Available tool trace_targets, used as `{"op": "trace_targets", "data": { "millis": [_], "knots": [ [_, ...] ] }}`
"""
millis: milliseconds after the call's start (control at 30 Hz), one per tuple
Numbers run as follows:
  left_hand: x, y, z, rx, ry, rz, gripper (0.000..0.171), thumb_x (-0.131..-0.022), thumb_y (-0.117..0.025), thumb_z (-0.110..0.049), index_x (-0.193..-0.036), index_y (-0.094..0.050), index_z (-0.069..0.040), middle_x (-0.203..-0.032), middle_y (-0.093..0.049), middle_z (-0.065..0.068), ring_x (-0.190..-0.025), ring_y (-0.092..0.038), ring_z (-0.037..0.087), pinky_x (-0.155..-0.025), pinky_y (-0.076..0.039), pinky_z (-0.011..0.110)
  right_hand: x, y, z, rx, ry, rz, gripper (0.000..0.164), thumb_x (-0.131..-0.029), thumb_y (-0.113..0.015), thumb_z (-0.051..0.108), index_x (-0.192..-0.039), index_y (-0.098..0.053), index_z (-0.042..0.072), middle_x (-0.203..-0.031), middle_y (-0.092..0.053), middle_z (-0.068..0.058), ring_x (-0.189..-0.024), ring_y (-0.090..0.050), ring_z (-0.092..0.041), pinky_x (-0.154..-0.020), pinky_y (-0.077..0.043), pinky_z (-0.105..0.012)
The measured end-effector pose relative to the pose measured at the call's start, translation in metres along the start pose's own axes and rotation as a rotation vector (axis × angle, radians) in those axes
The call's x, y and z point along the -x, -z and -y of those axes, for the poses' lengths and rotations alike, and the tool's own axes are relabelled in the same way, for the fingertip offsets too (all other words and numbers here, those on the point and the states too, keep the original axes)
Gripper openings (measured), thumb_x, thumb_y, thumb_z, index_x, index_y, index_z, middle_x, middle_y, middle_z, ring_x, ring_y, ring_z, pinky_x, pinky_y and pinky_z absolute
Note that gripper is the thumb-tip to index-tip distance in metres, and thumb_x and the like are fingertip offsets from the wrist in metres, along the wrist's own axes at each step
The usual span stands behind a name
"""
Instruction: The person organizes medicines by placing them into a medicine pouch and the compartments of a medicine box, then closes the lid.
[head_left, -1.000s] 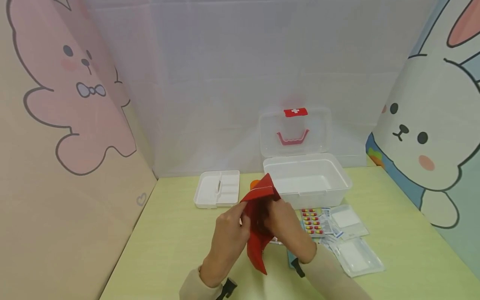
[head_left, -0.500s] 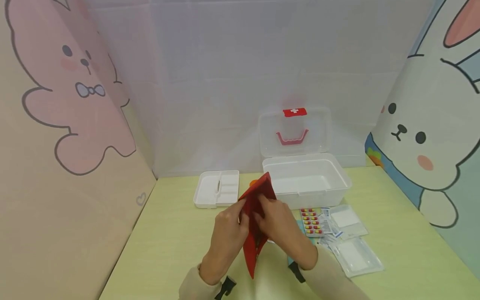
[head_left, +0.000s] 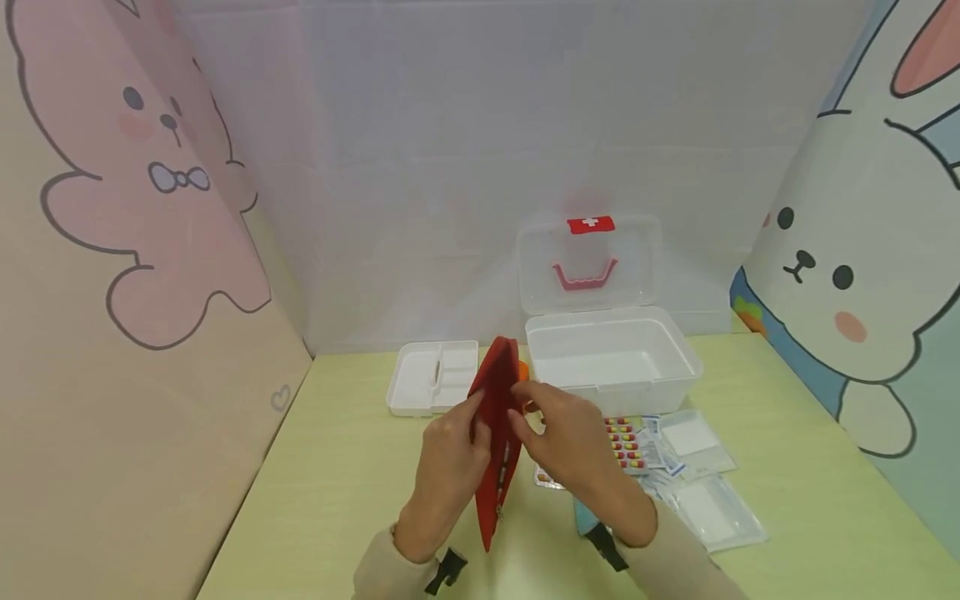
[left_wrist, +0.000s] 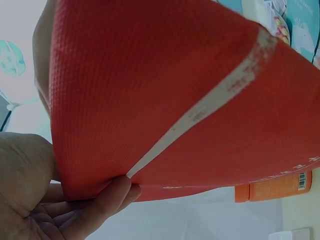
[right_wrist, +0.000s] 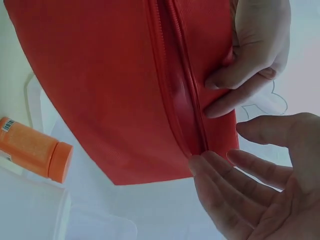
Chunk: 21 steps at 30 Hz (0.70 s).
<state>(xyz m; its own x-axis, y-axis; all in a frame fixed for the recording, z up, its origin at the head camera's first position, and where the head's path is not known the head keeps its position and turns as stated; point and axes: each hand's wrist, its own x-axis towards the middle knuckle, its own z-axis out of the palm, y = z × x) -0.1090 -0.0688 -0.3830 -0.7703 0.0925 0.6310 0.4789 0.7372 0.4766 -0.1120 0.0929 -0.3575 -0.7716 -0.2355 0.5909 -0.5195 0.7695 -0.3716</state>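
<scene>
A red zippered pouch [head_left: 496,417] stands upright on edge above the table. Its zip [right_wrist: 172,75] is undone, showing a narrow gap along the red fabric. My left hand [head_left: 450,460] grips the pouch by its side, fingers and thumb pinching the fabric next to the zip. My right hand [head_left: 573,433] is on the other side, its fingertips touching the pouch near the end of the zip, thumb held apart. A pale strip [left_wrist: 200,107] runs across the pouch's outer face in the left wrist view.
Behind stands an open white first-aid box [head_left: 615,354], its clear lid [head_left: 540,267] raised. A white divided tray [head_left: 412,379] lies to its left. An orange bottle [right_wrist: 37,150] is behind the pouch. Capsule blisters [head_left: 626,446] and plastic packets [head_left: 712,512] lie on the right.
The pouch has narrowed from a wide-open mouth to a thin gap and turned more upright. My right hand has come out of it to its right side; the left keeps its grip.
</scene>
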Motion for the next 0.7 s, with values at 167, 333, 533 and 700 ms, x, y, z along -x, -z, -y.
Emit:
{"op": "trace_targets", "data": {
  "millis": [167,333,533,700],
  "knots": [
    [-0.002,-0.002,0.005,-0.002,0.016,-0.019,0.034,-0.085,-0.062,0.004,-0.118,-0.068,0.002,-0.102,-0.074,0.016,-0.081,-0.073,0.024,-0.067,-0.060,0.033,0.001,-0.002,-0.010,0.051,-0.041,0.024,0.028,-0.082,-0.078,0.022,-0.108,-0.070,0.015,-0.095,-0.076,-0.001,-0.081,-0.072,-0.017,-0.064,-0.057,-0.035],
    [-0.004,-0.006,0.008,0.003,0.017,-0.044,0.034,-0.084,-0.062,0.004,-0.117,-0.069,0.001,-0.102,-0.074,0.016,-0.083,-0.073,0.025,-0.070,-0.060,0.035,0.008,-0.004,-0.026,0.122,-0.116,0.120,0.031,-0.080,-0.079,0.025,-0.109,-0.069,0.016,-0.100,-0.075,0.000,-0.085,-0.071,-0.017,-0.066,-0.057,-0.037],
    [-0.007,-0.010,0.013,0.009,0.014,-0.059,0.033,-0.084,-0.062,0.004,-0.116,-0.069,0.002,-0.103,-0.074,0.016,-0.087,-0.073,0.027,-0.073,-0.060,0.037,0.020,-0.003,-0.053,0.157,-0.191,0.228,0.040,-0.081,-0.078,0.027,-0.116,-0.067,0.011,-0.104,-0.074,-0.005,-0.088,-0.071,-0.024,-0.066,-0.056,-0.039],
    [-0.007,-0.011,0.016,0.012,0.050,-0.039,0.033,-0.085,-0.062,0.004,-0.118,-0.068,0.003,-0.104,-0.074,0.017,-0.087,-0.073,0.027,-0.073,-0.060,0.037,0.030,-0.001,-0.071,0.171,-0.307,0.344,0.047,-0.083,-0.076,0.031,-0.122,-0.064,0.009,-0.110,-0.073,-0.009,-0.088,-0.070,-0.027,-0.062,-0.054,-0.039]
  ]
}}
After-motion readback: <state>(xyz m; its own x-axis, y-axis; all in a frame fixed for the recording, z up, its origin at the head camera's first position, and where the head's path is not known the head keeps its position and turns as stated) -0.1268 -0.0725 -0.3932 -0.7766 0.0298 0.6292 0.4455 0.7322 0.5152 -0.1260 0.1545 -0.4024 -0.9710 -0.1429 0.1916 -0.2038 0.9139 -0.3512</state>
